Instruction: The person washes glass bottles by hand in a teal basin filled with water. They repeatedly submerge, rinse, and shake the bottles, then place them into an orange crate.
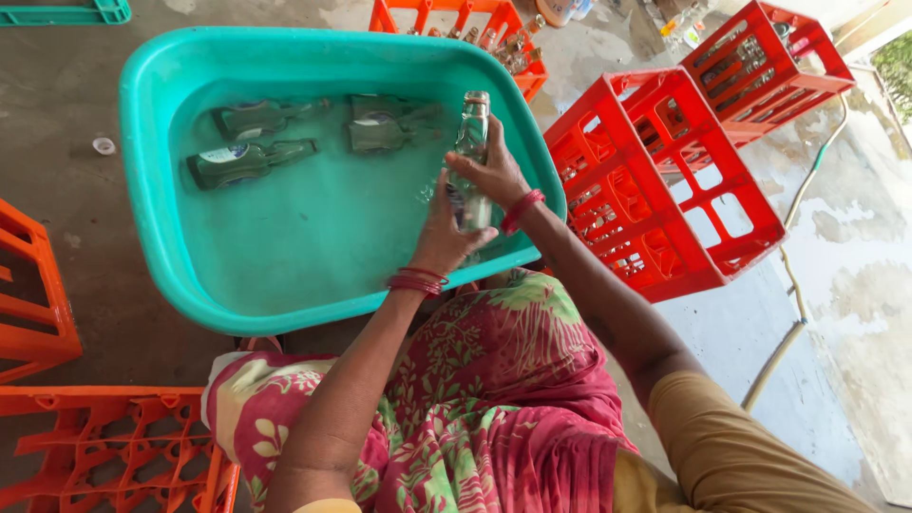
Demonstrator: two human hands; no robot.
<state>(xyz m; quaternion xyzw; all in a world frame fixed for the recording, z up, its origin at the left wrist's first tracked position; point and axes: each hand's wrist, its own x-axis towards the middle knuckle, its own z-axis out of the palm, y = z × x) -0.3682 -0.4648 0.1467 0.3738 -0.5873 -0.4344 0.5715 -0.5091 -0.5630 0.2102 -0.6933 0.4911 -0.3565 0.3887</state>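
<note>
Gripping a clear glass bottle (pixel 470 157) w/ both hands over the turquoise tub (pixel 142 142): left hand (pixel 445 233) wraps the lower body from below, right hand (pixel 494 173) closes round the middle, fingers curled on the glass. Bottle stands upright, neck up, base just above or in the water near the tub's right wall, can't tell which. Four green-tinted bottles (pixel 249 160) lie on their sides under the water at the tub's far end. Red crate (pixel 665 180) sits just right of the tub, 2nd red crate (pixel 765 62) behind it; orange crates (pixel 114 446) at lower left. Hose (pixel 793 285) runs along the wet floor at right.
</note>
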